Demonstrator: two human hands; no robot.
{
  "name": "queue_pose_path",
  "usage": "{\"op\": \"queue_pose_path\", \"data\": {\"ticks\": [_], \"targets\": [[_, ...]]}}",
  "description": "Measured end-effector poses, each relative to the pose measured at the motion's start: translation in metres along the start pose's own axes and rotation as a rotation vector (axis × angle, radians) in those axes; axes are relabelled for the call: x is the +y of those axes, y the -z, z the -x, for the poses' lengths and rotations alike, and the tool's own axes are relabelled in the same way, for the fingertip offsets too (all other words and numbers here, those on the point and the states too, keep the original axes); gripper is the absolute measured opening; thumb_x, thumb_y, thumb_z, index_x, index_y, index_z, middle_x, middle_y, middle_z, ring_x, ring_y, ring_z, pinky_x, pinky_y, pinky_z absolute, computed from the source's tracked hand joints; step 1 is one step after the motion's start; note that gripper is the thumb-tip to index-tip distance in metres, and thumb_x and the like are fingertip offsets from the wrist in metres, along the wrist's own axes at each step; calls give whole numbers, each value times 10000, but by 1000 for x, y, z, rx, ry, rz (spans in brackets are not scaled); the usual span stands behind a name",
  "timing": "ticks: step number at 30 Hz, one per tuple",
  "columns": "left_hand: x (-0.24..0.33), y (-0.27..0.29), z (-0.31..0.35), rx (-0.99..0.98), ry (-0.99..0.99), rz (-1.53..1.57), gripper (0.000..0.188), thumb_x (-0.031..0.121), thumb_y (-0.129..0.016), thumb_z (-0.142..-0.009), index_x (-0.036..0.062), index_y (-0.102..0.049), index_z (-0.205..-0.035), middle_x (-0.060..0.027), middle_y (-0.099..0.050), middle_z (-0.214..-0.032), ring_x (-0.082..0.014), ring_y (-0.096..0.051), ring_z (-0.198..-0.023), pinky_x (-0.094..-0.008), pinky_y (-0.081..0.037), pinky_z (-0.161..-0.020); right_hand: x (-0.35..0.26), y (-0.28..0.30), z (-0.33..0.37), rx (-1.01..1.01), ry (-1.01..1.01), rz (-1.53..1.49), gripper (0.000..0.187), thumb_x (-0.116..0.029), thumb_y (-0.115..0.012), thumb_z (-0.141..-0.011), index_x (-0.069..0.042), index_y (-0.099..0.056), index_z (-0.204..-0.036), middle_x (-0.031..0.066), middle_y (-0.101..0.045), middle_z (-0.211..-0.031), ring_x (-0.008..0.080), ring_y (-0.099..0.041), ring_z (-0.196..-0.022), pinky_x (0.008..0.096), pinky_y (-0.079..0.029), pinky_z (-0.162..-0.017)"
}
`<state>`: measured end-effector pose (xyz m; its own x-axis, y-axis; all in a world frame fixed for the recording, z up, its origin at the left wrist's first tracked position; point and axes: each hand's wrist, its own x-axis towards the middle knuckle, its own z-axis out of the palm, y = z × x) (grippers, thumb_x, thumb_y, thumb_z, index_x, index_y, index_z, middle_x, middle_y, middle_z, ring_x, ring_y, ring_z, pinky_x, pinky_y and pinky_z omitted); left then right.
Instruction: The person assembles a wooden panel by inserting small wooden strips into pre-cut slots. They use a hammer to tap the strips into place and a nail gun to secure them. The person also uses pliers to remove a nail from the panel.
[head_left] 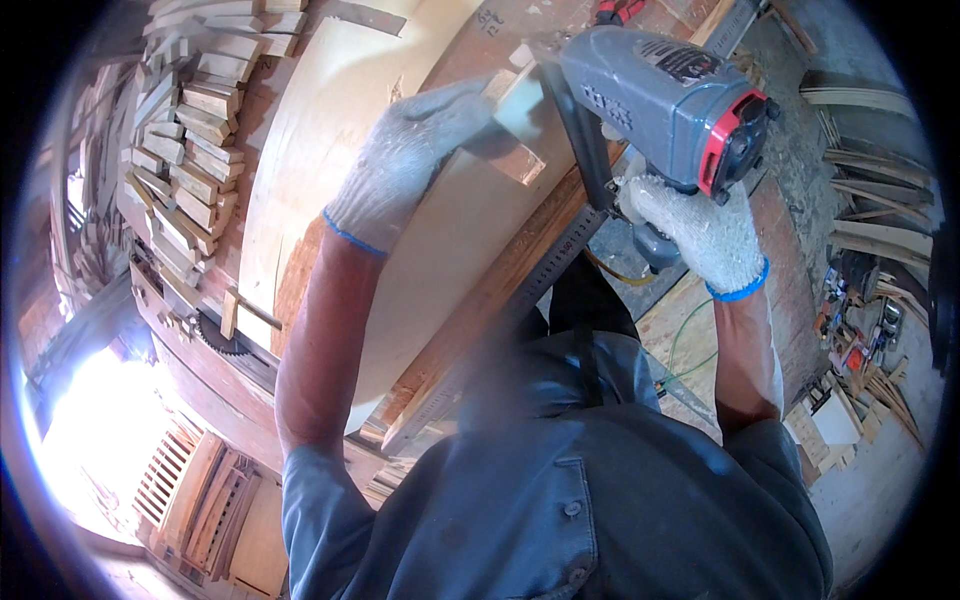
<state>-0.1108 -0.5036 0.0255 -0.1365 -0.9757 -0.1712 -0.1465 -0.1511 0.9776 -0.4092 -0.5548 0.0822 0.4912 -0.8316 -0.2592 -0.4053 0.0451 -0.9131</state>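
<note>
My right hand (700,225), in a white knit glove with a blue cuff, is wrapped round the handle of a grey nail gun (645,90) with a red-and-black end cap. The gun's dark magazine slants down from its nose to just above a steel ruler (560,240). My left hand (415,145), gloved likewise, rests over a large pale plywood panel (400,310). Its fingers reach to the right and are closed on a small wooden block (520,105) near the gun's nose. The fingertips are partly hidden, and so is the nose's exact contact point.
Stacked wood offcuts (195,150) lie at the left, near a circular saw blade (218,337) in the tabletop. A green hose (685,335) runs below my right hand. Tools and scraps (865,330) lie on the floor at right. Slatted wooden parts (195,490) stand lower left.
</note>
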Motion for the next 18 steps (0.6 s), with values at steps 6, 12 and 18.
{"op": "queue_pose_path", "data": {"ticks": [6,12,18], "targets": [[16,-10,-2,67,127,166,500,265,-616,-1064,-61,-599,-1441,-112,-733,-1172,-213,-731,-1061,-332,-571,-978,-2,0,-2,-13,-12,22,174,-36,-755,-904,-12,-722,-1072,63,-735,-891,129,-684,-795,293,-554,-706],[8,-6,-2,43,61,87,496,268,-616,-1066,-52,-600,-1444,-104,-733,-1172,-211,-726,-1069,-329,-567,-974,2,3,-4,-26,104,132,151,-65,-763,-900,-21,-725,-1038,50,-732,-882,113,-674,-783,279,-543,-692],[21,-14,-6,75,104,-118,397,281,-644,-1041,-27,-670,-1291,-108,-738,-1039,-222,-727,-995,-336,-565,-915,9,0,-3,12,224,166,163,-107,-772,-891,-25,-724,-1023,37,-720,-861,107,-655,-758,287,-528,-694]]}}
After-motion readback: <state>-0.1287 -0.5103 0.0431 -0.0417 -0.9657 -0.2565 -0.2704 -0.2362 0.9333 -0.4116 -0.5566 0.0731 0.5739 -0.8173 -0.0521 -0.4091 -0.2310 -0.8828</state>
